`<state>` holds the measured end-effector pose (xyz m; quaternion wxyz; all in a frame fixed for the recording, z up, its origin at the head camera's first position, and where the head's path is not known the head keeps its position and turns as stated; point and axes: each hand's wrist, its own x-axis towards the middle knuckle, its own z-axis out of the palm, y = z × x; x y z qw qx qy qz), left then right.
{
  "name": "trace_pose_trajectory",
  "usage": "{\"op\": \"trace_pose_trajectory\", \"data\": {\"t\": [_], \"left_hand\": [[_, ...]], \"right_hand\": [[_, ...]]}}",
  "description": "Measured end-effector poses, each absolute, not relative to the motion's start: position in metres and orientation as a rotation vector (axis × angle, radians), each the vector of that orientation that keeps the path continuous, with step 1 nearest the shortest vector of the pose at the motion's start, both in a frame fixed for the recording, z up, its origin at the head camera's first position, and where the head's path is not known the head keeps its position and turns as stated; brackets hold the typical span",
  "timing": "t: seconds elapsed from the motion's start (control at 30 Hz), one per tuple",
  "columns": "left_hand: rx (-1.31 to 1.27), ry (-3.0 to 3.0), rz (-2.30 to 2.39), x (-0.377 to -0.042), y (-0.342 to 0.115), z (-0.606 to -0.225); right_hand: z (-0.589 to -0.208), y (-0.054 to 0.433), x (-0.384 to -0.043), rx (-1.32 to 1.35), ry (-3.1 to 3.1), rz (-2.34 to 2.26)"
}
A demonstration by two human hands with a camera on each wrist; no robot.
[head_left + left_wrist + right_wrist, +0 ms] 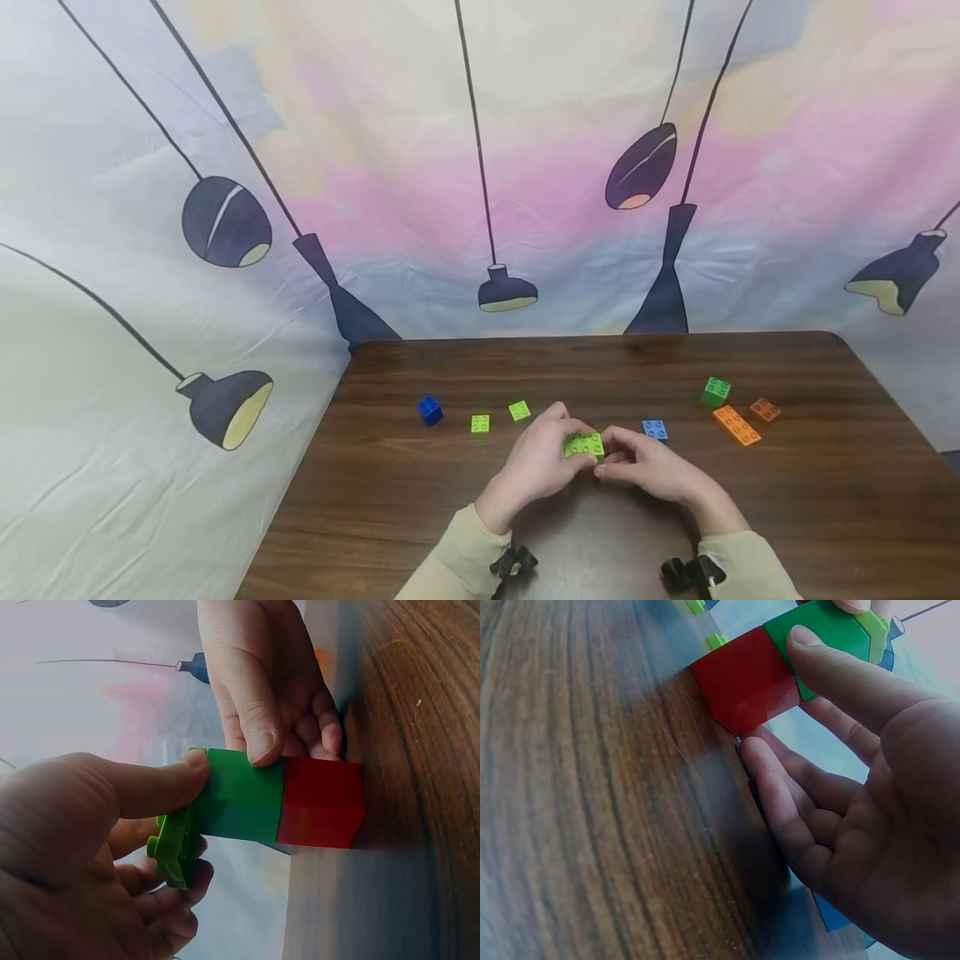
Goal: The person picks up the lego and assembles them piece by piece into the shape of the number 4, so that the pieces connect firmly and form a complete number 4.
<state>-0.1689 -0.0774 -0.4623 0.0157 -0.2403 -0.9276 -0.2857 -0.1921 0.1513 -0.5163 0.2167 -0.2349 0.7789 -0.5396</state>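
A small stack of toy building bricks stands on the table between both hands. In the left wrist view it has a red brick (322, 802) at the table, a green brick (240, 799) above it and a lime-green studded brick (178, 844) on top, jutting past one side. My left hand (534, 458) pinches the lime-green brick, thumb at its edge beside the green one. From the other side my right hand (651, 468) holds the green brick, its thumb flat on the face and its fingers behind. The head view hides the lower bricks under the lime-green top.
Left of the hands lie a dark blue brick (430, 411) and two small lime-green pieces (480, 423). A light blue piece (655, 429) lies just behind the right hand. Farther right are a green brick (716, 391), a long orange piece (737, 425) and a smaller orange one (766, 408).
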Motion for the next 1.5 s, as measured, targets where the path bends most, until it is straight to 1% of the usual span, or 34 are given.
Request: {"op": "trace_pose_trajectory", "data": {"t": [0.23, 1.07, 1.3, 1.5], "left_hand": [[-0.732, -2.896, -0.946, -0.170, -0.078, -0.462], [-0.744, -2.876, -0.751, -0.167, -0.072, -0.462], [-0.740, -2.887, -0.775, -0.167, -0.073, -0.463], [-0.777, -2.904, -0.912, -0.170, -0.082, -0.465]], "right_hand": [[-0.514, 0.152, -0.193, -0.639, 2.162, -1.482], [-0.517, 0.157, -0.192, -0.619, 2.144, -1.500], [-0.519, 0.157, -0.192, -0.610, 2.133, -1.503], [-0.519, 0.153, -0.193, -0.618, 2.124, -1.511]]}}
